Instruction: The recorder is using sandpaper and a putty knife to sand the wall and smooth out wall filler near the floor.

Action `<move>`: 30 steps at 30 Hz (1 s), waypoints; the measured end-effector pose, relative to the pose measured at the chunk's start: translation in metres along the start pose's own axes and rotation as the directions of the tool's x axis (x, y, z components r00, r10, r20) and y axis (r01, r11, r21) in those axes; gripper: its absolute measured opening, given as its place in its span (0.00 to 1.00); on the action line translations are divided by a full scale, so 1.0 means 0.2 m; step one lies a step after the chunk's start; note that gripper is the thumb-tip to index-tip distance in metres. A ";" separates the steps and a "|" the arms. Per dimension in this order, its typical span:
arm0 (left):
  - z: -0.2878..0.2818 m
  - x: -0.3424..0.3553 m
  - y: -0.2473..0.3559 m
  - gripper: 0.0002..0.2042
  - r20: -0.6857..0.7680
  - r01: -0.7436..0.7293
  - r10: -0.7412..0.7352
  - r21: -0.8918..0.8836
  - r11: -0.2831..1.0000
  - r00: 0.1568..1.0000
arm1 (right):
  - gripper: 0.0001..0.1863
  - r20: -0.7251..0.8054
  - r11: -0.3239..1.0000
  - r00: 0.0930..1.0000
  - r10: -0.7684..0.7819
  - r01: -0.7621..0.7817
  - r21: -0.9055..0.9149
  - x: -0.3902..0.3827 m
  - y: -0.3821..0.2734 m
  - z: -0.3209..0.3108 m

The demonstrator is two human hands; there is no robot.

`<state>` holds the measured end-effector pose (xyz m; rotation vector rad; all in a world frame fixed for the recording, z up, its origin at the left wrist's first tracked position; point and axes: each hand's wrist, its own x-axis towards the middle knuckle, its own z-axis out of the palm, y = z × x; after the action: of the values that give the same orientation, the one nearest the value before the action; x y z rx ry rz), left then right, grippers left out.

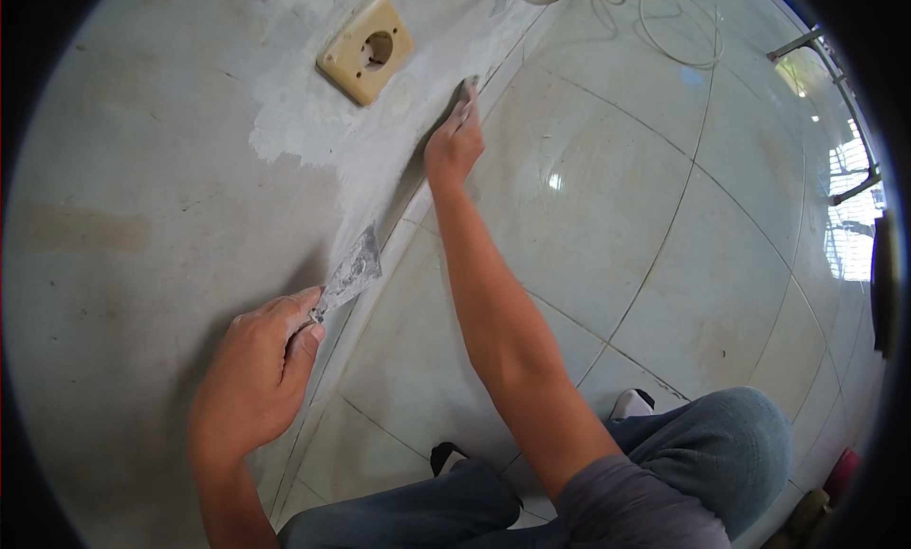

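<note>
Head view: left hand (251,373) grasps a scraper (349,274), its smeared blade (361,257) low by the wall (142,302). Right hand (456,143) is farther along, near a socket (397,46); whether its fingers (467,103) grasp anything cannot be told.

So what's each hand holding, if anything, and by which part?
Left hand: a putty knife, by its handle end. Right hand: can't tell if anything's held.

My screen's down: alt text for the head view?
The left hand holds a smeared putty knife by a patchy wall; the right hand is at the wall's base, beside tiled floor. A yellowed socket sits on the wall.
</note>
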<state>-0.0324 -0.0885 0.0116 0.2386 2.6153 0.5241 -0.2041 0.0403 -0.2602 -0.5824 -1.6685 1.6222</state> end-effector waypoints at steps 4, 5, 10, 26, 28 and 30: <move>-0.01 0.02 -0.04 0.16 0.043 -0.006 0.004 0.041 0.999 0.999 | 0.21 0.047 0.997 0.996 -0.078 0.077 0.025 -0.27 0.00 0.04; -0.01 0.02 -0.06 0.16 0.021 -0.023 0.022 0.041 0.999 1.000 | 0.21 0.104 0.995 0.991 -0.082 0.076 0.062 -0.43 -0.02 0.03; 0.03 0.05 -0.05 0.16 0.058 -0.013 0.013 0.004 1.000 0.998 | 0.22 0.084 0.993 0.989 0.118 -0.119 0.009 0.21 0.04 0.00; -0.05 0.01 -0.06 0.16 0.041 0.085 -0.083 -0.033 0.996 0.996 | 0.21 0.010 0.995 0.997 -0.082 0.081 0.065 0.39 0.09 0.10; -0.06 0.04 -0.08 0.16 0.060 0.083 -0.082 -0.003 0.997 0.995 | 0.22 0.076 0.968 0.975 -0.208 0.194 0.160 0.00 0.08 0.10; -0.02 0.07 -0.09 0.16 0.052 0.135 -0.131 -0.086 0.987 0.990 | 0.22 0.094 0.975 0.976 -0.195 0.183 0.126 0.05 0.06 0.05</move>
<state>-0.0471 -0.1021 0.0028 0.0457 2.5345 0.5804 -0.2189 0.0422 -0.2699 -0.2738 -1.6377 1.6213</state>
